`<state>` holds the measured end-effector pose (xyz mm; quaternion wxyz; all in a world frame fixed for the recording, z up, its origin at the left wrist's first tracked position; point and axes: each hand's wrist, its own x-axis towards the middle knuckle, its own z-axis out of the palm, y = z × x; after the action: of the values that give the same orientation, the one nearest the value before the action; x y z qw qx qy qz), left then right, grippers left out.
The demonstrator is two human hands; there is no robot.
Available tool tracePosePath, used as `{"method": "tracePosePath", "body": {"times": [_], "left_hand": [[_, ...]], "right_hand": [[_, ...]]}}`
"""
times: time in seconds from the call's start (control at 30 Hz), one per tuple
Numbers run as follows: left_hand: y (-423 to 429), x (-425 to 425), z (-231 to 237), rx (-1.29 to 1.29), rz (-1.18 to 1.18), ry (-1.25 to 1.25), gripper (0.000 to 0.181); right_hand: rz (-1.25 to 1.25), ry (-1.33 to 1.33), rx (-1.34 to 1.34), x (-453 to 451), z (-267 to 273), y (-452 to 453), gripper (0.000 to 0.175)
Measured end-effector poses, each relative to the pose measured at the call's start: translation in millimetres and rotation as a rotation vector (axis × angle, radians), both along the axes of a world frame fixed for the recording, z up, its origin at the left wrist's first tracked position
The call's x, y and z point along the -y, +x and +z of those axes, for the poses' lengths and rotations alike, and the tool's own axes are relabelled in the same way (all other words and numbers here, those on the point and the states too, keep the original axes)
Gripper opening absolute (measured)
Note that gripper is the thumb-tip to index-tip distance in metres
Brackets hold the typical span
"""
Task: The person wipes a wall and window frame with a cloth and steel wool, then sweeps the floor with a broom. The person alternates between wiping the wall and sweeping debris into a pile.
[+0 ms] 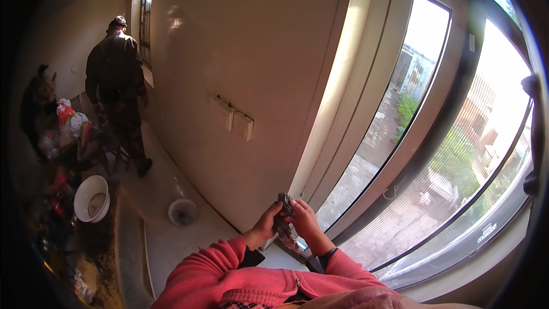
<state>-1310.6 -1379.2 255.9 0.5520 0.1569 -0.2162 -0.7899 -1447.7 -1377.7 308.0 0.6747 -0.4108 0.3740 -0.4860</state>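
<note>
In front of my chest, both hands hold a dark, crumpled rag (285,204), which could be some other soft material. My left hand (266,222) grips its left side, with the thumb pointing up along it. On the other side my right hand (305,219) pinches the upper part between thumb and fingers. A brownish, ragged end (285,237) dangles below and between the hands. My palms and some of the fingertips are hidden.
To my right stands a glazed door (386,150) beside a ribbed screen (450,171). A white wall (253,51) carries switches (233,118). A bucket (183,213) is on the floor. At left are a cluttered table (109,240), a white basin (81,199) and two people (113,68).
</note>
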Motion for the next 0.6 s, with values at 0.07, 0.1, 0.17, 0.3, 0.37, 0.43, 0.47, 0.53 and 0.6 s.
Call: {"method": "tracePosePath", "body": {"times": [0.07,0.1,0.17,0.3,0.37,0.43,0.47,0.53,0.6], "left_hand": [[5,0,4,0.007,0.016,-0.065,0.026],[7,-1,7,0.015,0.047,-0.109,0.026],[11,-2,14,-0.01,-0.03,-0.061,0.026],[21,-2,25,-0.041,-0.036,-0.056,0.029],[25,0,27,-0.084,-0.056,-0.101,0.031],[29,3,26,-0.129,-0.048,-0.028,0.035],[31,6,25,-0.156,-0.033,-0.002,0.037],[37,10,24,-0.177,-0.02,-0.005,0.041],[43,15,24,-0.159,-0.004,-0.05,0.043]], "right_hand": [[0.011,-0.049,-0.08,0,3,4,0.028],[-0.002,-0.102,-0.105,0,4,7,0.028],[-0.101,-0.158,-0.188,-3,5,14,0.03],[-0.099,-0.034,0.324,-4,3,28,0.029],[-0.157,0.01,0.337,-1,2,30,0.031],[-0.216,-0.058,0.228,5,-1,31,0.03],[-0.284,-0.107,0.088,8,-3,30,0.033],[-0.376,-0.232,-0.145,14,-8,32,0.036],[-0.492,-0.382,-0.556,18,-15,38,0.05]]}}
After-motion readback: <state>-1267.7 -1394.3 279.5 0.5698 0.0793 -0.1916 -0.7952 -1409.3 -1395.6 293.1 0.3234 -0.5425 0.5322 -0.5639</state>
